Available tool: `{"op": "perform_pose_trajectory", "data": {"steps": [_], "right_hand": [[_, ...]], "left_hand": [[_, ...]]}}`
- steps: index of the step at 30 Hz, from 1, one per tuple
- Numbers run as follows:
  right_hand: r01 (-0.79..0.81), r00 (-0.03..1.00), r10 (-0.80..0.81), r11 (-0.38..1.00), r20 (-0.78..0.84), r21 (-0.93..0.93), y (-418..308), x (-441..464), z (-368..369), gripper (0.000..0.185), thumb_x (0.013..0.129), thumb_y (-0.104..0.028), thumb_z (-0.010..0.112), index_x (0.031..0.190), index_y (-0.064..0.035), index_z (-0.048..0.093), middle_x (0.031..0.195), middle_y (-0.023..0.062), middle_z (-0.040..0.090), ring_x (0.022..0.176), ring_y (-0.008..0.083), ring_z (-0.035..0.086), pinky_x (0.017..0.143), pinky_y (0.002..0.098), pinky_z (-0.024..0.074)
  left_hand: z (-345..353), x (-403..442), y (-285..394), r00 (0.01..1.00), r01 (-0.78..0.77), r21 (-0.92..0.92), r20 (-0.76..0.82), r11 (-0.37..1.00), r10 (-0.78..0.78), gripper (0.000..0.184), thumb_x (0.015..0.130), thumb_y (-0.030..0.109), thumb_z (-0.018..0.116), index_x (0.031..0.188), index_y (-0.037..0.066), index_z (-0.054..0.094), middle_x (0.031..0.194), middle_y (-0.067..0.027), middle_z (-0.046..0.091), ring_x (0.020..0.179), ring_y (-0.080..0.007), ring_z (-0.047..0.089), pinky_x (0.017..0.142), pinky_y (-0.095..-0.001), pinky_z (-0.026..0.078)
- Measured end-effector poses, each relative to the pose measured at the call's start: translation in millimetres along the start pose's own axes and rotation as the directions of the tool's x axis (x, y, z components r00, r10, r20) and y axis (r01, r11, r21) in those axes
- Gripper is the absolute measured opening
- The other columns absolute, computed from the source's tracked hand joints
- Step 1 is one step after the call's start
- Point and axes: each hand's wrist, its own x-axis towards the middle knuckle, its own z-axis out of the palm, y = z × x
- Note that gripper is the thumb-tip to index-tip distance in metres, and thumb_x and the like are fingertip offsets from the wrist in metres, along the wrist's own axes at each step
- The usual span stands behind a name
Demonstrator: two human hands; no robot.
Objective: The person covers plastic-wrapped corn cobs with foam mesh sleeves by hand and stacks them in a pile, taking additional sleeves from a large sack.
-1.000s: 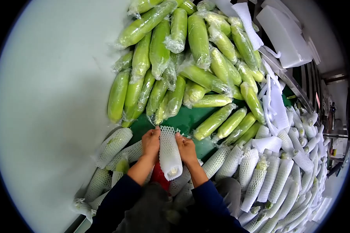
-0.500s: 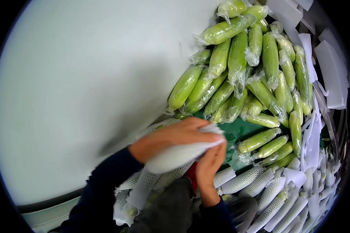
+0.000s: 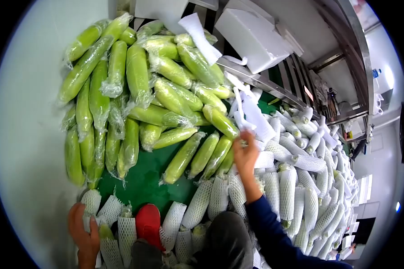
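Left hand [image 3: 84,236], lower left, thumb and fingers parted about a foam-netted vegetable [image 3: 91,202], firmness of grip impossible to tell. Right hand [image 3: 246,157], fingers curled, just beside the lower end of a film-wrapped green vegetable [image 3: 220,121] and near white foam strips [image 3: 259,119], any hold impossible to tell. Film-wrapped pile [image 3: 138,67], on green surface [image 3: 141,184] ahead; other foam-netted vegetables [image 3: 287,193], at either side of one red shoe [image 3: 148,224]
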Motion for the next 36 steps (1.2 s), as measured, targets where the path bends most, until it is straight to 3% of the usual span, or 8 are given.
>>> {"op": "perform_pose_trajectory", "data": {"steps": [4, 15, 19, 21, 23, 24, 28, 36], "right_hand": [[0.131, 0.991, -0.131, 0.818, 0.040, -0.560, 102, 89, -29, 0.075, 0.078, -0.031, 0.078, 0.140, -0.0045, 0.045, 0.122, 0.0233, 0.059, 0.110, 0.0401, 0.056, 0.099, 0.0472, 0.0410], [-0.258, 0.961, 0.247, 0.963, -0.123, -0.082, 45, -15, -41, 0.048, 0.080, -0.036, 0.081, 0.106, 0.0007, 0.065, 0.085, 0.0140, 0.066, 0.069, 0.0206, 0.059, 0.067, 0.0346, 0.0494], [-0.695, 0.639, 0.766, 0.536, 0.069, 0.480, 103, -37, -107, 0.054, 0.103, -0.048, 0.047, 0.111, 0.0033, 0.062, 0.091, 0.0098, 0.066, 0.077, 0.0202, 0.061, 0.069, 0.0332, 0.0509], [-0.451, 0.697, 0.714, 0.501, -0.059, 0.738, 35, -37, -115, 0.058, 0.104, -0.052, 0.039, 0.110, 0.0013, 0.062, 0.084, 0.0067, 0.062, 0.075, 0.0171, 0.061, 0.063, 0.0303, 0.0499], [-0.366, 0.915, 0.351, 0.929, -0.200, -0.045, -19, -58, -110, 0.043, 0.105, -0.038, 0.041, 0.117, -0.0008, 0.058, 0.091, 0.0080, 0.063, 0.073, 0.0168, 0.062, 0.064, 0.0303, 0.0521], [-0.324, 0.865, 0.476, 0.772, -0.160, 0.548, -20, -92, -75, 0.029, 0.104, -0.027, 0.045, 0.109, -0.0014, 0.058, 0.088, 0.0071, 0.064, 0.075, 0.0165, 0.062, 0.067, 0.0300, 0.0521], [-0.668, 0.622, 0.209, 0.644, 0.754, 0.373, -150, -160, -9, 0.047, 0.096, -0.010, 0.062, 0.140, -0.0028, 0.048, 0.114, 0.0055, 0.064, 0.087, 0.0069, 0.055, 0.081, 0.0242, 0.0476], [-0.756, 0.654, 0.432, 0.366, 0.621, 0.542, -132, -189, 41, 0.032, 0.106, -0.027, 0.048, 0.112, 0.0001, 0.063, 0.078, -0.0021, 0.056, 0.070, 0.0070, 0.048, 0.064, 0.0230, 0.0420]], "left_hand": [[36, 39, 49, 0.944, 0.057, -0.285, 0.327, 0.957, 0.041, 0.036, 0.085, 0.016, 0.068, 0.117, 0.001, 0.061, 0.108, -0.0215, 0.064, 0.097, -0.0391, 0.063, 0.083, -0.0453, 0.051], [258, 104, 139, 0.822, -0.269, -0.141, 0.481, 0.953, 0.304, 0.082, 0.080, 0.027, 0.074, 0.148, 0.006, 0.034, 0.123, -0.0182, 0.053, 0.112, -0.0373, 0.055, 0.086, -0.0452, 0.051], [225, 94, 91, 0.789, -0.416, -0.051, 0.476, 0.908, 0.389, 0.083, 0.078, 0.023, 0.074, 0.150, 0.009, 0.034, 0.118, -0.0153, 0.052, 0.112, -0.0361, 0.053, 0.090, -0.0444, 0.048], [193, 80, 70, 0.774, -0.394, 0.007, 0.541, 0.919, 0.328, 0.078, 0.078, 0.022, 0.074, 0.147, 0.008, 0.039, 0.123, -0.0157, 0.052, 0.112, -0.0370, 0.051, 0.094, -0.0449, 0.045], [164, 73, 80, 0.822, -0.362, -0.030, 0.461, 0.932, 0.334, 0.070, 0.081, 0.020, 0.073, 0.144, 0.007, 0.044, 0.127, -0.0170, 0.051, 0.113, -0.0390, 0.049, 0.097, -0.0458, 0.043], [155, 69, 86, 0.842, -0.350, -0.053, 0.420, 0.935, 0.339, 0.066, 0.083, 0.020, 0.072, 0.142, 0.007, 0.046, 0.129, -0.0176, 0.050, 0.113, -0.0400, 0.048, 0.098, -0.0463, 0.042], [161, 56, 123, 0.965, 0.237, -0.852, 0.262, 0.467, -0.012, 0.040, 0.100, 0.022, 0.055, 0.131, -0.003, 0.055, 0.114, -0.0144, 0.065, 0.099, -0.0233, 0.063, 0.088, -0.0331, 0.048], [163, 20, 143, 0.966, 0.220, -0.701, 0.256, 0.679, -0.049, 0.014, 0.092, 0.010, 0.063, 0.103, 0.002, 0.066, 0.101, -0.0136, 0.063, 0.094, -0.0282, 0.061, 0.084, -0.0345, 0.048]]}}
